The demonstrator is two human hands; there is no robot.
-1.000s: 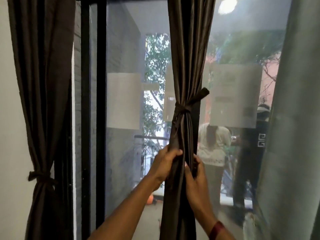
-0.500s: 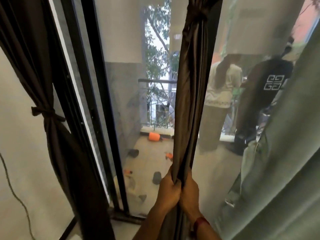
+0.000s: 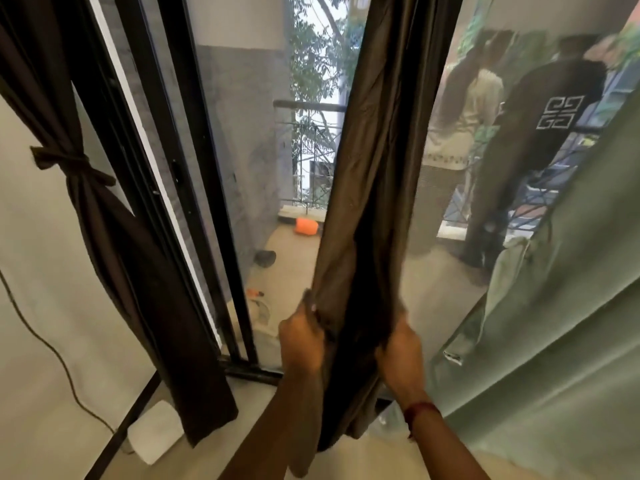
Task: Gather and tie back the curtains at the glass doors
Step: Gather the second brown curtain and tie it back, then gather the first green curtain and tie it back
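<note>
A dark brown middle curtain (image 3: 377, 161) hangs in front of the glass doors (image 3: 249, 140). My left hand (image 3: 301, 337) grips its left edge low down. My right hand (image 3: 401, 355) grips its right edge, and the two hands hold the lower cloth spread apart. Its tie is out of view above the frame. At the left a second dark curtain (image 3: 114, 244) hangs gathered, with a knotted tie-back (image 3: 69, 164) around it.
A pale green curtain (image 3: 561, 306) fills the right side. The black door frame (image 3: 194, 202) runs down to the floor track. A cable (image 3: 52, 351) and a white box (image 3: 156, 431) lie at the left wall. People are reflected in the glass.
My hands slid down the middle curtain from just under its tie to near its hem, then moved apart and spread the cloth. The view tilted downward.
</note>
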